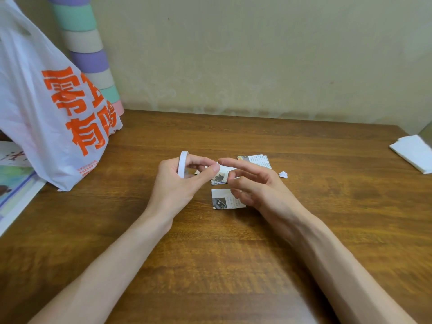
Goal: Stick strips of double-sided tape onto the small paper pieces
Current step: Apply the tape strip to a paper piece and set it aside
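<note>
Printed sheets: far left of the grip, at the table's edge, partly under the bag.
Plastic bag: white with orange characters, slumped well left of the grip and out of the working area.
Striped tube: pastel bands, upright behind the bag against the wall.
Left hand: fingers and thumb curled round the tape roll, thumb tip stretched right toward the other hand, probably to steady the loose end.
Tape roll: narrow white ring of double-sided tape, on edge inside the left grip, raised just above the table so tape can feed sideways.
Middle paper piece: small printed clipping flat on the table, directly under the gap between the hands; likely next to be taped.
Near paper piece: just below the grip, toward the person, its right edge hidden under the right hand.
Far paper pieces: small stack just beyond the right hand's fingers, within easy reach.
Right hand: forefinger extended left, almost meeting the left thumb, other fingers loosely bent. Whether it pinches a tape end cannot be told.
White scrap: tiny crumpled bit just right of the right hand, possibly discarded backing.
Folded white paper: well right of the grip, at the table's far edge.
</note>
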Tool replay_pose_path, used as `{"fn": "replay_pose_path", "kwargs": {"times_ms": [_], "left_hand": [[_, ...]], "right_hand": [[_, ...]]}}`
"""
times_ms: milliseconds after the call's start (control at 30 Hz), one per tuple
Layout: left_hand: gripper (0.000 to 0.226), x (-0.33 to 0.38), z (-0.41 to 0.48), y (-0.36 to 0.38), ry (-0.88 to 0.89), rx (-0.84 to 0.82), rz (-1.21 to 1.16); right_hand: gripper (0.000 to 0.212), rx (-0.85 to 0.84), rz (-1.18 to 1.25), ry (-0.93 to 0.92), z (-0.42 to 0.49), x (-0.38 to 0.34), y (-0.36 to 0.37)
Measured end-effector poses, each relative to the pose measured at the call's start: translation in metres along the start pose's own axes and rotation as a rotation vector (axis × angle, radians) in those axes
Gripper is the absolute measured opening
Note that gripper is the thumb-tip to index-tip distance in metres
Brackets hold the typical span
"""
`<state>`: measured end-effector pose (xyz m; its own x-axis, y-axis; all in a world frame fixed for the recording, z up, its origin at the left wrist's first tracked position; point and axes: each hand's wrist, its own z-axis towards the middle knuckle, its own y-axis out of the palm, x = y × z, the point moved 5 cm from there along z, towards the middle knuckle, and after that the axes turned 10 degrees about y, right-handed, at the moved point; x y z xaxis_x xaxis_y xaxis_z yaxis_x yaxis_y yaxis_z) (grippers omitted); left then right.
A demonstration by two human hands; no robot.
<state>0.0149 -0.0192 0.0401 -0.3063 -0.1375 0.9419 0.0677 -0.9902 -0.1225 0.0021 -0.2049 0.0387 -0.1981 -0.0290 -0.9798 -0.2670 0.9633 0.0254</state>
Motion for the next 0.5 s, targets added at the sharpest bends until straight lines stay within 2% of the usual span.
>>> {"fn": "replay_pose_path", "kwargs": {"times_ms": [100, 200, 500], "left_hand": [[0.011, 0.0044, -0.0008, -0.0012, 0.140, 0.036, 0.150], [0.012, 0.0066, -0.0017, -0.0038, 0.197, 0.081, 0.234], [0.007, 0.0100, -0.0028, -0.0066, 0.237, 0.153, 0.333]], "right_hand": [[0.042, -0.016, -0.015, -0.010, -0.0015, -0.0010, 0.0019], [0.044, -0.002, -0.088, -0.039, -0.0022, -0.0022, 0.0031], [0.061, 0.076, -0.332, -0.155, 0.0052, 0.0005, 0.0065]]}}
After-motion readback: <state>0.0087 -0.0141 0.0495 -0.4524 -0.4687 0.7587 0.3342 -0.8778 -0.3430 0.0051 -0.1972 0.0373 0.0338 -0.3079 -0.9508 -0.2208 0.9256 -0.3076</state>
